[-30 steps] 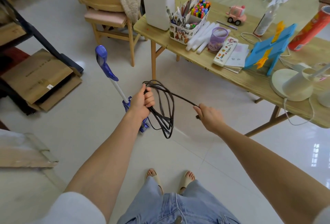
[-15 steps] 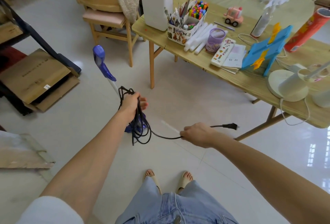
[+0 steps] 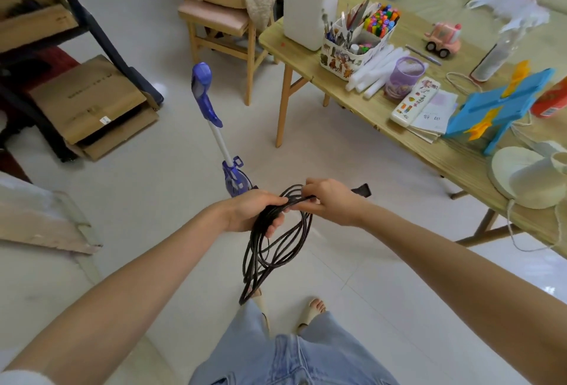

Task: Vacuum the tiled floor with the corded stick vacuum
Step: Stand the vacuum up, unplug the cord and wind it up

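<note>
Your left hand [image 3: 250, 211] grips a bundle of black cord [image 3: 277, 242] at its top, fingers curled round the gathered loops. The loops hang down from that grip toward your feet, the lowest turn reaching just above your left sandal [image 3: 260, 303].

Your right hand [image 3: 329, 200] meets the left at the top of the bundle and pinches the cord there, fingers and thumb closed on one strand. The plug [image 3: 362, 190] sticks out past the right hand on its far side, pointing toward the counter [image 3: 408, 142].

The stick vacuum [image 3: 219, 134] stands upright on the tiled floor [image 3: 171, 188] just beyond your left hand, unsupported by either hand. Its blue handle is at the top, white tube below, blue motor body at the bottom partly hidden behind the left wrist. Whether the cord runs into the body cannot be seen.

The counter sits to the right, carrying a white jug [image 3: 310, 1], a marker caddy [image 3: 356, 42], a purple cup [image 3: 405, 76] and a blue stand [image 3: 497, 110]. A wooden chair [image 3: 219, 19] with a knit throw stands behind the vacuum. Flattened cardboard [image 3: 89, 105] lies on the floor at left.
</note>
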`<state>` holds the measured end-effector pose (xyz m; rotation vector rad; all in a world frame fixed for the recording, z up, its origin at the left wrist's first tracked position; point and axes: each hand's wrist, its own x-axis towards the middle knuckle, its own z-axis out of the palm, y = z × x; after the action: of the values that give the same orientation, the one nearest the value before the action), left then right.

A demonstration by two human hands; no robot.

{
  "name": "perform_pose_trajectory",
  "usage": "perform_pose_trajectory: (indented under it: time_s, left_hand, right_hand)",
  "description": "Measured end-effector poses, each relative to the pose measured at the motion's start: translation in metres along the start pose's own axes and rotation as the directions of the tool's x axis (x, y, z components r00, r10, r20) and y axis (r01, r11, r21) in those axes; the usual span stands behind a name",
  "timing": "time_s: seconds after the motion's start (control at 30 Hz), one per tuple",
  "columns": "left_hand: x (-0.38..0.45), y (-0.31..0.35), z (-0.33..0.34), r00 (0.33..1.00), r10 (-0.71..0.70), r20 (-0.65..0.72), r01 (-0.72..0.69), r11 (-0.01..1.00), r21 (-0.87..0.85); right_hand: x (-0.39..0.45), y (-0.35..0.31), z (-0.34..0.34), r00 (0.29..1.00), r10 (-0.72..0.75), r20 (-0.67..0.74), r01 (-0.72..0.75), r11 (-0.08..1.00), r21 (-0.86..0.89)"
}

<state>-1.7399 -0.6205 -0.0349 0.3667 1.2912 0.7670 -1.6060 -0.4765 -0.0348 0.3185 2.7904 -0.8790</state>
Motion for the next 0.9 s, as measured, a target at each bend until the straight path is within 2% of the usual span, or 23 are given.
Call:
perform_pose_trajectory:
  time_s: [0.1, 0.2, 0.33, 0.4, 0.47, 0.57, 0.63, 0.7, 0.73, 0.77, 0.8, 0.83, 0.87, 0.9]
  left_hand:
    - [-0.010, -0.007, -0.018, 0.998, 0.033, 0.045, -0.032, 0.999, -0.041]
    - [-0.019, -0.008, -0.043, 0.999, 0.053, 0.005, -0.052, 0.998, -0.032]
    - [-0.029, 0.000, -0.078, 0.995, 0.094, -0.012, -0.094, 0.996, 0.007]
    - [-0.030, 0.004, -0.095, 0.995, 0.095, 0.023, -0.095, 0.995, -0.023]
    - [-0.029, 0.005, -0.112, 0.996, 0.074, 0.056, -0.071, 0.996, -0.057]
    - [-0.024, 0.004, -0.138, 0.997, 0.059, 0.047, -0.060, 0.998, 0.013]
    - [-0.017, -0.001, -0.153, 0.993, 0.110, -0.043, -0.102, 0.984, 0.148]
    - [-0.012, -0.009, -0.167, 0.970, 0.184, -0.159, -0.134, 0.949, 0.284]
    - [-0.010, -0.015, -0.172, 0.955, 0.211, -0.209, -0.135, 0.936, 0.326]
    - [-0.008, -0.020, -0.176, 0.941, 0.224, -0.253, -0.127, 0.928, 0.349]
    - [-0.006, -0.025, -0.180, 0.931, 0.222, -0.291, -0.111, 0.929, 0.353]
    - [-0.006, -0.029, -0.183, 0.925, 0.209, -0.318, -0.091, 0.932, 0.350]
    - [-0.006, -0.033, -0.187, 0.922, 0.193, -0.335, -0.065, 0.932, 0.356]
    - [-0.006, -0.034, -0.188, 0.921, 0.180, -0.345, -0.041, 0.926, 0.375]
  right_hand:
    - [0.019, -0.005, 0.002, 1.000, -0.013, -0.004, 0.014, 0.994, 0.110]
    - [0.041, -0.008, 0.007, 0.998, 0.010, -0.054, 0.007, 0.948, 0.318]
    - [0.084, -0.018, 0.023, 0.987, -0.132, -0.095, 0.147, 0.975, 0.166]
    - [0.109, -0.024, 0.031, 0.973, -0.077, -0.219, 0.132, 0.961, 0.244]
    - [0.131, -0.025, 0.036, 0.964, -0.075, -0.256, 0.150, 0.947, 0.285]
    - [0.158, -0.023, 0.044, 0.988, -0.116, -0.106, 0.140, 0.958, 0.250]
    - [0.170, -0.025, 0.047, 0.994, -0.099, -0.050, 0.106, 0.976, 0.188]
    - [0.183, -0.026, 0.048, 0.997, -0.054, 0.059, 0.044, 0.987, 0.154]
    - [0.189, -0.026, 0.046, 0.989, -0.029, 0.148, -0.003, 0.977, 0.214]
    - [0.195, -0.028, 0.044, 0.973, -0.004, 0.231, -0.079, 0.934, 0.349]
    - [0.201, -0.031, 0.043, 0.965, 0.040, 0.261, -0.173, 0.843, 0.509]
    - [0.208, -0.035, 0.043, 0.968, 0.125, 0.218, -0.238, 0.734, 0.636]
    - [0.218, -0.042, 0.045, 0.959, 0.263, 0.109, -0.262, 0.664, 0.701]
    - [0.227, -0.047, 0.047, 0.917, 0.398, -0.031, -0.259, 0.652, 0.713]
